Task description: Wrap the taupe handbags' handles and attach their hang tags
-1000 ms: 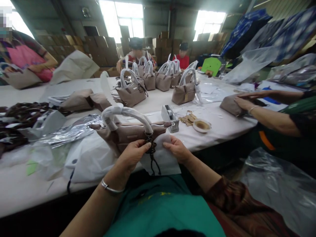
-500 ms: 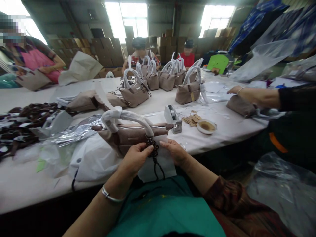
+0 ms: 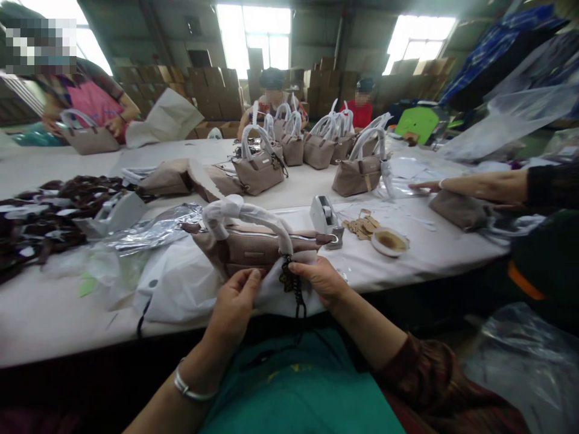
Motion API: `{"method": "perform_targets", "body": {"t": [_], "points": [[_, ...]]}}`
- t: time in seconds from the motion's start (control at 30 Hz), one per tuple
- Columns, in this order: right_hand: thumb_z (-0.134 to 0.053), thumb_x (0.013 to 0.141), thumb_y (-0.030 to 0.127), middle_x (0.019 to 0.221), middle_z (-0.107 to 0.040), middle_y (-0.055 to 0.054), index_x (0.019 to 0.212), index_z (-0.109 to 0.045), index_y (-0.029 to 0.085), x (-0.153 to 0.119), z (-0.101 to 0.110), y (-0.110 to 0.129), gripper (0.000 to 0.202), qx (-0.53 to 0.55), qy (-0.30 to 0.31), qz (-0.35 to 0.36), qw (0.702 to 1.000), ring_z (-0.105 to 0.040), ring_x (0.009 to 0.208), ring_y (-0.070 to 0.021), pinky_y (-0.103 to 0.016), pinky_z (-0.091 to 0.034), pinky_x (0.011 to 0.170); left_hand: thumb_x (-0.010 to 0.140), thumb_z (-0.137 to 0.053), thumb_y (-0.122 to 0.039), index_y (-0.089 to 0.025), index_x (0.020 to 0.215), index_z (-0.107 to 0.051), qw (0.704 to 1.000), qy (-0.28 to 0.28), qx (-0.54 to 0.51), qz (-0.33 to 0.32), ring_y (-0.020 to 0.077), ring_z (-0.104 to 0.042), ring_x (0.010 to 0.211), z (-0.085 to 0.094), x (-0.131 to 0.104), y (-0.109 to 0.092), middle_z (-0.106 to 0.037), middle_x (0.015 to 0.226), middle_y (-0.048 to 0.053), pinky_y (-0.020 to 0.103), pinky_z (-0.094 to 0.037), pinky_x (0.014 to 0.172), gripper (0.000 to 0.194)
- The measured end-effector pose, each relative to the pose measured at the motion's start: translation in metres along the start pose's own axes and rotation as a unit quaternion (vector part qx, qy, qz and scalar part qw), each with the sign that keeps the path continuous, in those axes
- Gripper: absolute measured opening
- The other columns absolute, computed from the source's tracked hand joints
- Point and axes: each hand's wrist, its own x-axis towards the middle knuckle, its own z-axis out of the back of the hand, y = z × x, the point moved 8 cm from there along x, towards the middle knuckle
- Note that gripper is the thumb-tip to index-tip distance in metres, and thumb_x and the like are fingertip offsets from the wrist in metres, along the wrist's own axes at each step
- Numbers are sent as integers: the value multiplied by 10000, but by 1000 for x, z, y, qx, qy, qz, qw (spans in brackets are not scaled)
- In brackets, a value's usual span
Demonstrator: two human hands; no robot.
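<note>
A taupe handbag (image 3: 244, 244) stands in front of me at the table's near edge. White wrapping covers its raised handle (image 3: 266, 216). From the handle's right base hangs a dark charm (image 3: 287, 278) with a black cord loop below it. Behind the charm a thin white sheet (image 3: 271, 286) lies against the bag's front. My left hand (image 3: 235, 301) is closed, thumb and fingers pinching the sheet's left edge. On the other side, my right hand (image 3: 326, 282) pinches the sheet at the right, its thumb tip beside the top of the charm.
Tape dispensers (image 3: 324, 220) stand right and left of the bag. A round dish (image 3: 389, 242) sits by tan tags (image 3: 362, 226). Dark straps (image 3: 49, 217) pile up at left. Several wrapped handbags (image 3: 319, 147) stand farther back. A co-worker's arm (image 3: 484, 188) reaches in from the right.
My left hand has let go of the charm and moved left and down to the sheet's edge. The sheet now passes behind the charm toward the left. The view has shifted slightly.
</note>
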Motion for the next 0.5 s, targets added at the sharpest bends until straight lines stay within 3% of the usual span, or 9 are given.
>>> {"method": "perform_targets", "body": {"t": [0.07,0.17,0.27,0.4,0.5], "points": [[-880,543,314,861,-756,-52,863,-767,173,1,3,-4,367,21,-5,-15,1000,-684,822,-234,-380,-522,852,755,-714,-492,-152,1013,-695,987,-2,-114,116,236,-668,785,5,0,23,-725,936,107,334,-540,660,427],[-887,551,317,963,-758,-62,940,-761,186,2,4,-8,429,26,-2,-12,1000,-684,919,-261,-407,-505,917,665,-804,-343,-101,1003,-717,952,118,-209,190,284,-686,863,-22,-6,32,-732,983,153,376,-561,768,424],[-883,572,337,989,-755,-62,950,-764,191,1,5,-9,422,4,-15,-2,1000,-676,958,-268,-416,-492,941,659,-839,-307,-106,1042,-727,947,177,-218,155,292,-677,941,-39,-10,24,-729,1063,138,374,-535,874,446],[-877,584,358,900,-757,-48,890,-776,192,-5,4,-3,362,-37,-44,14,998,-677,875,-252,-405,-506,882,716,-800,-485,-141,1093,-714,979,151,-109,83,249,-678,857,-40,2,24,-742,981,96,337,-529,798,517],[-847,625,363,852,-751,-32,857,-784,201,-9,-3,3,290,-71,-51,35,996,-668,818,-237,-380,-513,821,758,-739,-557,-157,1082,-722,989,147,-10,-4,243,-665,917,-47,11,16,-738,990,73,302,-503,827,515]]}}
